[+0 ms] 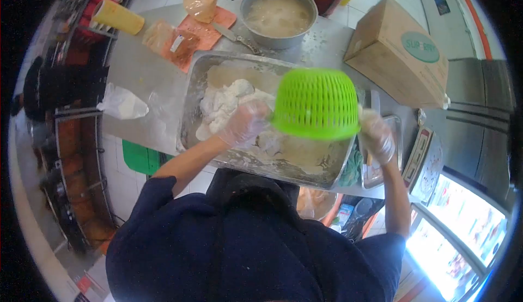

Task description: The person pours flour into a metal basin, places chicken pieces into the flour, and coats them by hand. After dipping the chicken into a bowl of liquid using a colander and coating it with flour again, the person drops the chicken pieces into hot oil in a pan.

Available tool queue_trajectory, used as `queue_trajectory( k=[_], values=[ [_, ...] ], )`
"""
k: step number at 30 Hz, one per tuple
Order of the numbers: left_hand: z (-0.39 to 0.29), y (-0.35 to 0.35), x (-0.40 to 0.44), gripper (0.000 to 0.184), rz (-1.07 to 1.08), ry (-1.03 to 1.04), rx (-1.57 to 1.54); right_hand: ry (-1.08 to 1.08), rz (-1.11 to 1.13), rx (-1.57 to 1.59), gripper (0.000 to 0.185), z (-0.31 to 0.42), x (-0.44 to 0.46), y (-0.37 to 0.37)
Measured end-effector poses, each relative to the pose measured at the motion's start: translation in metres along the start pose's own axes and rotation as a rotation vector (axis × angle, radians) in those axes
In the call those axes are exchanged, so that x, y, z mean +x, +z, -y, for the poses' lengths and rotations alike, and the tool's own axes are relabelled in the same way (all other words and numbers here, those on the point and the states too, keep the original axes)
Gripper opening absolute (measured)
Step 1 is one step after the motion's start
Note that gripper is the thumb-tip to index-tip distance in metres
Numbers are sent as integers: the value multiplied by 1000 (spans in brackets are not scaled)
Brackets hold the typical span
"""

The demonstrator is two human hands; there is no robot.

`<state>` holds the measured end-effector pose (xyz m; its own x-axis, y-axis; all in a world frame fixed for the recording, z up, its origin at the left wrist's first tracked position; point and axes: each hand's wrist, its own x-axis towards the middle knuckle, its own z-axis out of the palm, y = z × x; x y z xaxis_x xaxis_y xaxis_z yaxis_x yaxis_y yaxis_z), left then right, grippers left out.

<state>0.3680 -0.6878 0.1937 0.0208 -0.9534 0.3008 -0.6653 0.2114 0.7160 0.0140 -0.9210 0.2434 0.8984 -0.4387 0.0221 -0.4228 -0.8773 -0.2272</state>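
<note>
Step in hand: I support the basket [317,103] above the tray [313,157], toward its 2 o'clock, left hand [247,121] and right hand [377,134] gripping opposite sides. Coated pieces [226,100] lie at 10 o'clock. The next move likely calls for balanced, two-sided control.

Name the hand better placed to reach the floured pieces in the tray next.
Left, probably: the left hand is nearer the floured pieces, while the right hand is across the green plastic basket. Both hold it, though.
</note>
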Motion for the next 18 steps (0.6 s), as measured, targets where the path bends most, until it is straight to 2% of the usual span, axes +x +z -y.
queue_trajectory(
  k=[1, 3, 4, 6, 7, 8, 9, 10, 11, 12, 13, 15, 16, 18],
  values=[
    [2, 11, -10, 18, -7, -14, 15, 17, 59, -63, 29, 7, -8, 3],
    [5, 26, -22, 20, 87, 58, 204, -113, -82, 522, 36, 21, -7, -4],
    [0, 24, -18, 20, 74, 51, 214, -131, -80, 521, 36, 27, 4, -12],
    [-12, 17, -7, 26, -173, -1, 100, 48, -205, 636, 36, 33, 28, -24],
    [-16, 9, 5, 26, -186, 0, 108, 87, -287, 633, 35, 30, 46, -28],
    [-15, -1, 22, 24, -478, -59, 110, 126, -369, 631, 35, 27, 65, -33],
    [-5, -8, 26, 25, -628, -90, 113, 52, -508, 370, 37, 36, 90, -51],
    [5, -15, 31, 26, -778, -121, 109, 200, -485, 231, 33, 52, 121, -71],
    [29, -20, 19, 31, -549, -381, 397, 390, -329, 350, 34, 64, 151, -90],
    [53, -22, 10, 37, -299, -633, 674, 410, -287, 284, 37, 61, 183, -91],
    [74, -22, 5, 37, -306, -636, 675, 431, -246, 219, 40, 58, 218, -88],
    [110, -22, -11, 48, 237, -636, 590, 401, -196, 251, 45, 51, 274, -71],
    [119, -20, -15, 48, 245, -633, 587, 409, -192, 252, 45, 53, 290, -62],
    [133, -16, -6, 30, 206, -717, 606, 482, -72, 212, 41, 57, 309, -48]
  ],
)
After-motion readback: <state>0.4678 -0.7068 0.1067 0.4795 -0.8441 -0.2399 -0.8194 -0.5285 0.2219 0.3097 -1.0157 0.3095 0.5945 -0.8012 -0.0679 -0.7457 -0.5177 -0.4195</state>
